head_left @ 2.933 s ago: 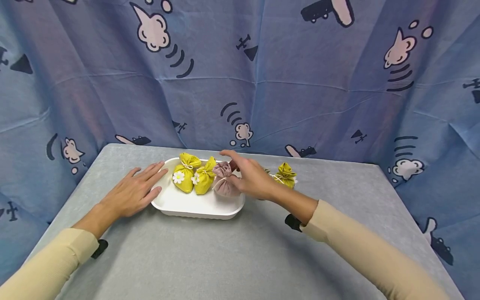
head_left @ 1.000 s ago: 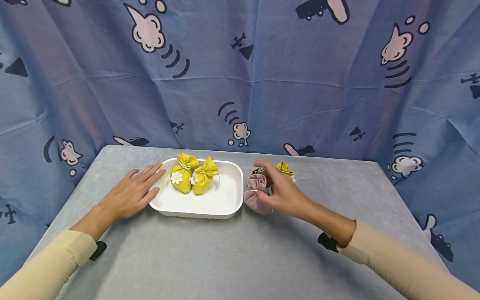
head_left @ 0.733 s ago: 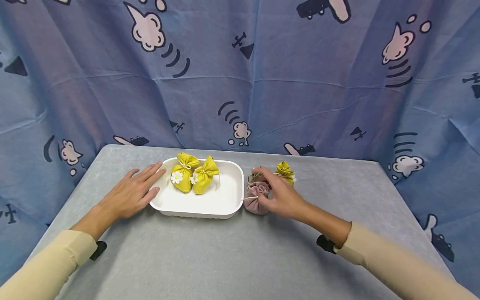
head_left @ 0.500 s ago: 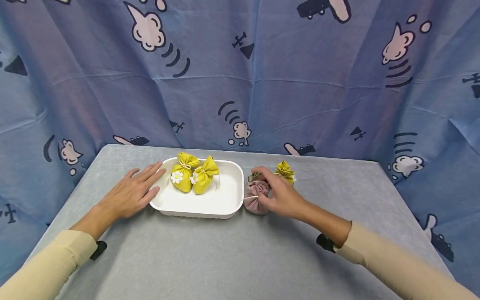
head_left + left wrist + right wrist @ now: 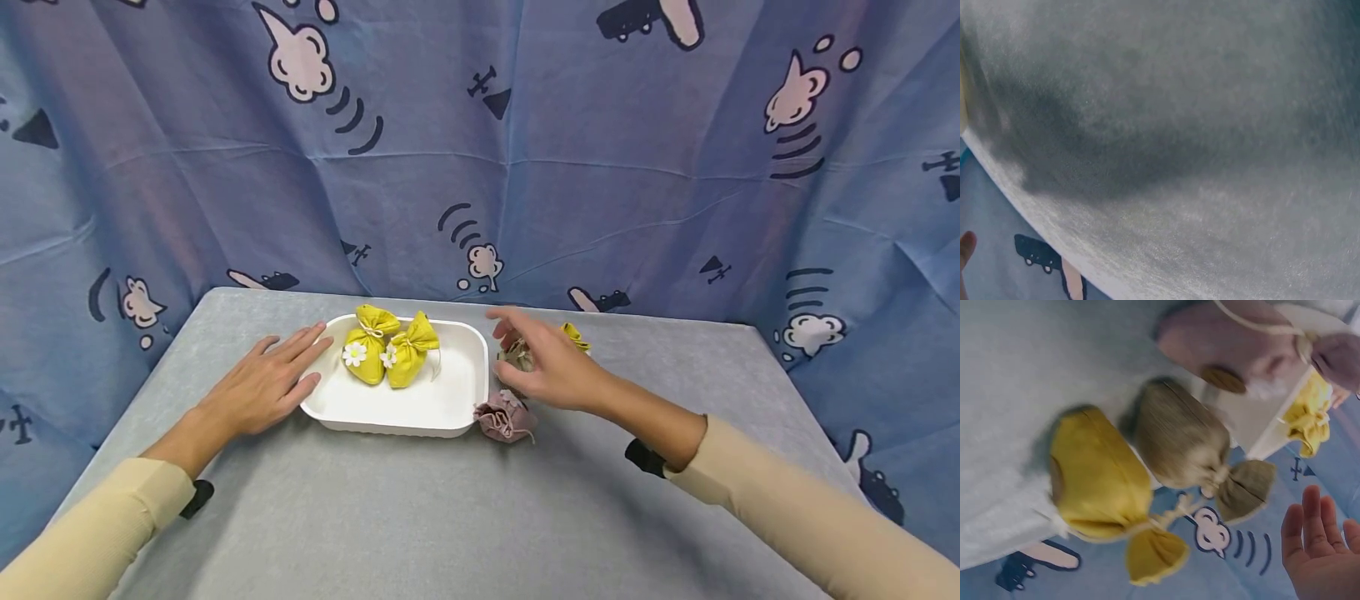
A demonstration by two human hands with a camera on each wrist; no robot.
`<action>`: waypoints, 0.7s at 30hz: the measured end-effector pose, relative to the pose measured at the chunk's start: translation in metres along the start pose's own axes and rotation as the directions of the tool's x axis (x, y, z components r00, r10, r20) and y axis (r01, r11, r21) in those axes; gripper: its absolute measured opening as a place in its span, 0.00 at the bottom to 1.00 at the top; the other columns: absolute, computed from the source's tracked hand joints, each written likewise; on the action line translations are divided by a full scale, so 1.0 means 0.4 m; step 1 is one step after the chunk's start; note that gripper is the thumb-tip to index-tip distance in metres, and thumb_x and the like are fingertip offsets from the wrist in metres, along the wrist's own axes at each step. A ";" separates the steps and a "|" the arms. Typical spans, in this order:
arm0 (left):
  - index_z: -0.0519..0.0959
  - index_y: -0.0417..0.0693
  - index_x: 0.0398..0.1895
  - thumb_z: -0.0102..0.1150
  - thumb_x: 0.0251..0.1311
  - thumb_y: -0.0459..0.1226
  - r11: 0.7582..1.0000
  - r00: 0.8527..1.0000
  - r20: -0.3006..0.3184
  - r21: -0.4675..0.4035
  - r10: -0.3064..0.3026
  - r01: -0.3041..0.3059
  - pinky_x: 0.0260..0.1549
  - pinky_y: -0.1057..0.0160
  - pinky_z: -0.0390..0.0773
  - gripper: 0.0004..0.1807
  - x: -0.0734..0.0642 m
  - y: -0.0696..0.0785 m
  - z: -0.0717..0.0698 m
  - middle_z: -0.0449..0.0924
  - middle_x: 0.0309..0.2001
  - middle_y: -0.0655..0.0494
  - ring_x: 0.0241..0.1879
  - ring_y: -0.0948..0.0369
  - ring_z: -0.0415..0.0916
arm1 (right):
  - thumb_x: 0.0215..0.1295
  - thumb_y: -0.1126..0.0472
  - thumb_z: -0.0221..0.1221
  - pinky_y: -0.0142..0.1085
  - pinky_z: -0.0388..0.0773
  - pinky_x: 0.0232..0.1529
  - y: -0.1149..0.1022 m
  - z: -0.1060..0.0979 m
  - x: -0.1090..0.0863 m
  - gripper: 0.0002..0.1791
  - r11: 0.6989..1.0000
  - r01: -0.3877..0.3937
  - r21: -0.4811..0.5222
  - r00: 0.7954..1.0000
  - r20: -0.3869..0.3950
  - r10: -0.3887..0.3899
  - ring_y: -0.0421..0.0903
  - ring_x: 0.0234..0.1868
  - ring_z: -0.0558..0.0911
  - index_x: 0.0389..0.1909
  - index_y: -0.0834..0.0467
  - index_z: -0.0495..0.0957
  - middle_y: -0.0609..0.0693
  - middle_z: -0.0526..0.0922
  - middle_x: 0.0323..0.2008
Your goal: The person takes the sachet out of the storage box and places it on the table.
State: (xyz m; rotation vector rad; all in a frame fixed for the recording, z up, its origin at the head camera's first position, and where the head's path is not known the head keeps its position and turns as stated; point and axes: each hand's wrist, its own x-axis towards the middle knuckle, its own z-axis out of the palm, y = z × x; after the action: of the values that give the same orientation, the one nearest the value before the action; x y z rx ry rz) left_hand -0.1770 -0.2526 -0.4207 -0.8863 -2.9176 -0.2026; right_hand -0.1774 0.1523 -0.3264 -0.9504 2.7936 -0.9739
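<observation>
My left hand (image 5: 262,383) lies with extended fingers at the left rim of a white tray (image 5: 420,410). Two yellow drawstring pouches with white flowers, a left one (image 5: 366,362) and a right one (image 5: 407,365), stand inside that tray. Just outside its front right corner a pink drawstring pouch (image 5: 504,421) lies tipped on the table. My right hand (image 5: 558,365) hovers by a khaki drawstring pouch (image 5: 517,357), fingers spread and holding nothing. Behind the hand, another yellow pouch (image 5: 575,335) is mostly hidden; the right wrist view shows this yellow pouch (image 5: 1100,469) beside the khaki one.
A grey cloth-covered table (image 5: 420,517) extends in front of the tray and to both sides. Behind it hangs a blue printed curtain (image 5: 420,225). The left wrist view holds mostly table surface, with a fingertip (image 5: 966,247) at its left edge.
My right hand carried the pink pouch out of the tray to the table on the right, then let it go. The pouch has tipped toward the front; the left hand stays put.
</observation>
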 end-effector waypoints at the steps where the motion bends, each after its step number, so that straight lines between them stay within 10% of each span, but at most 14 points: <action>1: 0.59 0.44 0.77 0.46 0.74 0.46 1.000 1.000 0.000 0.000 0.000 0.000 0.63 0.35 0.58 0.32 0.000 0.000 0.000 0.52 0.78 0.45 0.72 0.43 0.58 | 0.62 0.63 0.62 0.45 0.82 0.40 -0.006 -0.004 0.007 0.32 1.000 0.002 0.001 1.000 0.001 -0.002 0.50 0.48 0.82 0.68 0.58 0.66 0.53 0.79 0.49; 21: 0.60 0.44 0.76 0.44 0.74 0.46 1.000 0.999 -0.030 0.002 0.011 -0.011 0.62 0.34 0.60 0.31 0.000 0.003 0.000 0.54 0.77 0.45 0.71 0.43 0.60 | 0.66 0.58 0.64 0.51 0.76 0.57 -0.007 0.011 0.127 0.36 0.994 -0.061 0.086 0.996 0.068 0.055 0.52 0.59 0.80 0.72 0.56 0.60 0.56 0.72 0.67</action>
State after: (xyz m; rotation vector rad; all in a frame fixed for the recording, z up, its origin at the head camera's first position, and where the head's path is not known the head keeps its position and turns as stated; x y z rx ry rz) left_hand -0.1764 -0.2517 -0.4205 -0.8902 -2.8842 -0.2104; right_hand -0.2161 0.1198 -0.3201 -0.8688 2.6841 -1.0289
